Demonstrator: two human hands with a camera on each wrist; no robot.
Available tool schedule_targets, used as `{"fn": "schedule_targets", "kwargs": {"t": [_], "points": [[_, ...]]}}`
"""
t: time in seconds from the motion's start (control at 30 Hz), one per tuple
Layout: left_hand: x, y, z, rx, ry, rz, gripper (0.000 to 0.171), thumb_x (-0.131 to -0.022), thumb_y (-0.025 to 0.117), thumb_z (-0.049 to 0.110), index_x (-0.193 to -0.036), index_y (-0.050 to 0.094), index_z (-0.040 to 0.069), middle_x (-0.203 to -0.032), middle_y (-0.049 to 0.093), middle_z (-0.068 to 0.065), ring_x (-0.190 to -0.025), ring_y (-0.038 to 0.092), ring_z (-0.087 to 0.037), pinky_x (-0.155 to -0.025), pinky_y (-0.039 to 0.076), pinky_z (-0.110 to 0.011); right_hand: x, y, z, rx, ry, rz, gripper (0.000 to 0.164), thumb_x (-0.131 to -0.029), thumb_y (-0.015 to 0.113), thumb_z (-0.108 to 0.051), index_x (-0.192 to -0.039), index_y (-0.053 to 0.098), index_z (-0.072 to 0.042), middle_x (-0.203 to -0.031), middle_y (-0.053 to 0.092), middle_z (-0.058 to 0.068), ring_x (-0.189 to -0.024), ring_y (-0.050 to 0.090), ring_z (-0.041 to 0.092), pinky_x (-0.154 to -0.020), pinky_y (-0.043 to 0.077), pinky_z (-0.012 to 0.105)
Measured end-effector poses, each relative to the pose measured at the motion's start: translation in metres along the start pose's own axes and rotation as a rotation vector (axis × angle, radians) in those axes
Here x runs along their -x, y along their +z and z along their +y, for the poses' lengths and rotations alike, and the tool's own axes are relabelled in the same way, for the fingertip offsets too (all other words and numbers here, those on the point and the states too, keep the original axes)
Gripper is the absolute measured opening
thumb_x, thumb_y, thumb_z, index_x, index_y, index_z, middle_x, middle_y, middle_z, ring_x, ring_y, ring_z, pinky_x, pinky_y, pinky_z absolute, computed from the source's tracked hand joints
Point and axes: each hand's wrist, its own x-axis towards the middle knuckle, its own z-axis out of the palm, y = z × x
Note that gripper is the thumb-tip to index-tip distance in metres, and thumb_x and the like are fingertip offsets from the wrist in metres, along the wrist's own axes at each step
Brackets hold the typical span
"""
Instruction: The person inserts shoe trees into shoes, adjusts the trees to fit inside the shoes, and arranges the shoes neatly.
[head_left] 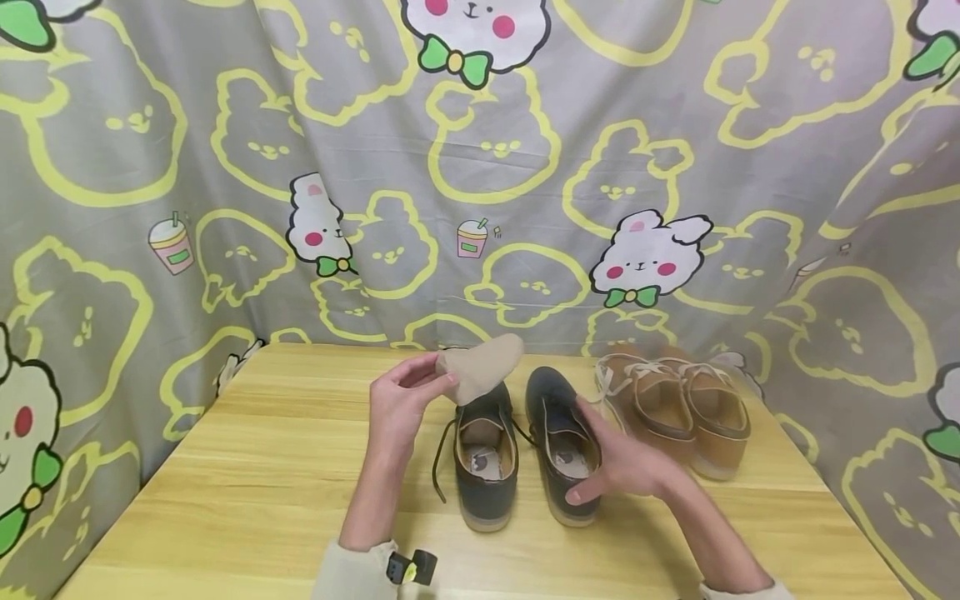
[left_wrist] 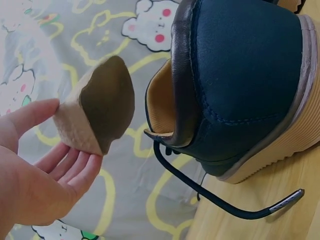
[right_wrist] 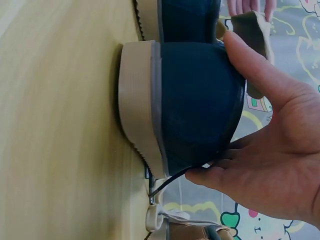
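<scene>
My left hand (head_left: 402, 404) pinches a beige moulded-pulp shoe insert (head_left: 483, 367) between thumb and fingers, raised over the toe of the left dark blue shoe (head_left: 487, 502). In the left wrist view the hollow, dark inside of the insert (left_wrist: 109, 100) shows, apart from the shoe collar. Its loose black lace (left_wrist: 220, 205) hangs beside it. My right hand (head_left: 626, 462) grips the right dark blue shoe (head_left: 547, 387) across its opening, thumb near the heel and fingers along the outer side. Both shoes stand upright side by side, toes pointing away, with a pale printed insole in each.
A pair of brown shoes (head_left: 731, 454) with white laces stands to the right on the wooden table (head_left: 285, 467). Behind the table hangs a grey curtain (head_left: 495, 179) with yellow outlines and rabbit faces. A small black device (head_left: 411, 568) is strapped at the left wrist.
</scene>
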Motion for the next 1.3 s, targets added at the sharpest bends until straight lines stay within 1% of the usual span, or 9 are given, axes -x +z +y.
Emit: {"fn": "schedule_targets", "kwargs": {"t": [0.2, 0.33, 0.43, 0.67, 0.87, 0.93, 1.03, 1.13, 1.3], "points": [[0.003, 0.001, 0.003, -0.034, 0.000, -0.040, 0.037, -0.076, 0.085, 0.002, -0.112, 0.076, 0.002, -0.110, 0.076, -0.015, -0.100, 0.073, -0.019, -0.091, 0.058, -0.028, -0.003, 0.003, 0.003, -0.006, 0.030, 0.011, 0.145, -0.064, 0.095, -0.041, -0.162, -0.004, -0.004, -0.169, 0.002, 0.023, -0.154, 0.010, 0.044, -0.121, 0.020, 0.063], [0.003, 0.002, 0.003, -0.047, 0.006, -0.054, 0.037, -0.076, 0.085, 0.002, -0.111, 0.076, 0.002, -0.109, 0.076, -0.014, -0.101, 0.073, -0.019, -0.090, 0.058, -0.028, -0.002, 0.005, 0.004, -0.002, 0.007, 0.025, 0.142, -0.065, 0.095, -0.041, -0.162, -0.003, -0.003, -0.169, 0.001, 0.024, -0.154, 0.011, 0.045, -0.120, 0.020, 0.063], [0.004, 0.003, 0.003, -0.047, 0.009, -0.062, 0.037, -0.076, 0.085, 0.002, -0.111, 0.076, 0.002, -0.109, 0.076, -0.014, -0.100, 0.073, -0.020, -0.089, 0.058, -0.028, 0.000, 0.006, 0.005, 0.020, -0.002, 0.033, 0.139, -0.067, 0.093, -0.042, -0.162, 0.000, -0.001, -0.168, 0.003, 0.025, -0.152, 0.015, 0.047, -0.119, 0.022, 0.064], [0.005, 0.007, 0.002, -0.059, 0.013, -0.067, 0.036, -0.076, 0.085, 0.003, -0.111, 0.076, 0.002, -0.109, 0.076, -0.014, -0.100, 0.073, -0.020, -0.088, 0.058, -0.027, 0.003, 0.009, 0.006, 0.042, 0.015, 0.049, 0.136, -0.069, 0.091, -0.048, -0.162, 0.002, -0.002, -0.169, 0.005, 0.024, -0.151, 0.021, 0.046, -0.118, 0.026, 0.061], [0.006, 0.008, 0.000, -0.084, -0.012, -0.081, 0.037, -0.077, 0.084, 0.004, -0.112, 0.076, 0.003, -0.111, 0.075, -0.013, -0.104, 0.072, -0.021, -0.091, 0.058, -0.028, 0.002, 0.013, 0.008, 0.048, -0.015, 0.062, 0.132, -0.074, 0.089, -0.047, -0.161, 0.003, 0.001, -0.167, 0.007, 0.028, -0.150, 0.019, 0.049, -0.118, 0.025, 0.065], [0.006, 0.008, -0.001, -0.097, -0.022, -0.085, 0.037, -0.077, 0.085, 0.005, -0.112, 0.076, 0.004, -0.112, 0.075, -0.013, -0.105, 0.071, -0.021, -0.092, 0.057, -0.030, 0.003, 0.014, 0.009, 0.059, -0.008, 0.071, 0.131, -0.074, 0.088, -0.050, -0.161, 0.005, 0.001, -0.167, 0.010, 0.028, -0.150, 0.021, 0.049, -0.118, 0.025, 0.064], [0.007, 0.008, -0.002, -0.109, -0.023, -0.088, 0.037, -0.077, 0.085, 0.006, -0.112, 0.076, 0.005, -0.113, 0.075, -0.013, -0.105, 0.071, -0.021, -0.094, 0.056, -0.033, 0.003, 0.016, 0.011, 0.097, 0.006, 0.081, 0.130, -0.074, 0.086, -0.055, -0.162, 0.008, 0.000, -0.167, 0.015, 0.027, -0.149, 0.027, 0.047, -0.117, 0.029, 0.062], [0.008, 0.009, -0.002, -0.111, -0.018, -0.094, 0.036, -0.077, 0.085, 0.006, -0.112, 0.076, 0.004, -0.112, 0.075, -0.013, -0.104, 0.072, -0.021, -0.094, 0.056, -0.032, 0.004, 0.017, 0.012, 0.118, 0.020, 0.084, 0.129, -0.074, 0.084, -0.057, -0.162, 0.008, -0.003, -0.167, 0.016, 0.025, -0.148, 0.031, 0.046, -0.116, 0.032, 0.061], [0.009, 0.011, -0.001, -0.112, -0.009, -0.129, 0.036, -0.077, 0.084, 0.006, -0.112, 0.075, 0.002, -0.111, 0.075, -0.014, -0.103, 0.071, -0.020, -0.090, 0.057, -0.029, 0.003, 0.018, 0.014, 0.102, 0.027, 0.070, 0.128, -0.075, 0.084, -0.056, -0.163, 0.006, -0.005, -0.168, 0.013, 0.023, -0.149, 0.028, 0.045, -0.116, 0.032, 0.061]]}}
